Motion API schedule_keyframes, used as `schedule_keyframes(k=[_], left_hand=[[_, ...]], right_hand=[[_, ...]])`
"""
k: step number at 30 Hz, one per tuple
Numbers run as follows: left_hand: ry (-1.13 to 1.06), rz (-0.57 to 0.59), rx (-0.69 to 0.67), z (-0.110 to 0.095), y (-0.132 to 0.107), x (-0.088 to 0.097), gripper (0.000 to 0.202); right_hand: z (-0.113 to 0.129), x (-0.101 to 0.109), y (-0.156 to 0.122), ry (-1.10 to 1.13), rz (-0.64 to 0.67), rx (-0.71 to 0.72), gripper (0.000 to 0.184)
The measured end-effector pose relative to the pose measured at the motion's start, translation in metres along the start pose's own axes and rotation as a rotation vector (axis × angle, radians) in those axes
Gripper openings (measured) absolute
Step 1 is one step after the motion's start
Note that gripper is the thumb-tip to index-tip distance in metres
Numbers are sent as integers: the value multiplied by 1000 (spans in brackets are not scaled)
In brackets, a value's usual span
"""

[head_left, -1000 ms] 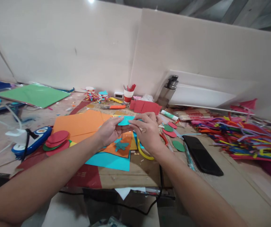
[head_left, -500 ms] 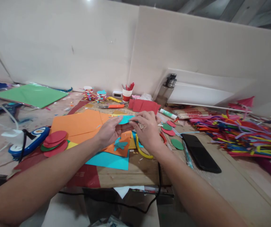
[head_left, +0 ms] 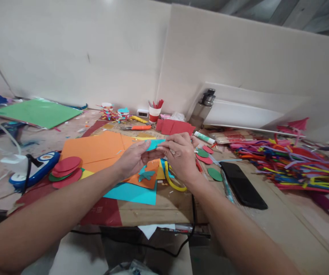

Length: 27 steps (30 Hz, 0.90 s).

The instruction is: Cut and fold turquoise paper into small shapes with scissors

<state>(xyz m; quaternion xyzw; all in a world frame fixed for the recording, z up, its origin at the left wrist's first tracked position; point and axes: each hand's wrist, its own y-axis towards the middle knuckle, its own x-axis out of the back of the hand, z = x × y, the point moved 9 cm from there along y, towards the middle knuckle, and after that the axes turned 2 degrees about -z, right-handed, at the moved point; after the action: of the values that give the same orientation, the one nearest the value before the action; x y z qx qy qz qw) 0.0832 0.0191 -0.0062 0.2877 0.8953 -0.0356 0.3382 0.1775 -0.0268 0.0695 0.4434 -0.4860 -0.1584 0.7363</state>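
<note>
The small blue paper is between the two hands, raised over the table. The left hand pinches its left end, the thumb lying on top; the right hand seems to pinch the right end, but its bent fingers hide what is exactly between them.

The paper looks thin, so I think it could crease or tear if the two pinches pull unequally. If one pinch becomes loose, it may drop among the papers under the fingers, where the cut blue piece and the blue sheet have a similar colour, and it would be easily lost. The yellow ring, just below the right fingers, might catch the wrist if this hand lowers.

The surface is crowded. Brown cardboard shows on the near side of the fingers, with tiny scraps on it. Left of the fingers lie the orange paper and, farther left, red circles. Beyond the fingertips are red papers and a cup with red sticks. To the right of the fingers there is a black phone, and farther right a heap of coloured strips.

As for the room, a pale wall stands behind everything, well beyond the fingers, and grey beams appear high on the right.
</note>
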Motion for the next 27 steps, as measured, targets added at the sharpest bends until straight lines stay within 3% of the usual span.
schedule_keyframes(k=[9,17,27], left_hand=[[76,57,-47,2,1,-6,49],[280,-60,-114,1,-1,7,36],[312,-33,-141,-4,-1,-1,40]], right_hand=[[-5,-7,1,-28,115,-118,20],[-6,-5,3,17,114,-174,15],[-11,-2,3,39,82,-215,26]])
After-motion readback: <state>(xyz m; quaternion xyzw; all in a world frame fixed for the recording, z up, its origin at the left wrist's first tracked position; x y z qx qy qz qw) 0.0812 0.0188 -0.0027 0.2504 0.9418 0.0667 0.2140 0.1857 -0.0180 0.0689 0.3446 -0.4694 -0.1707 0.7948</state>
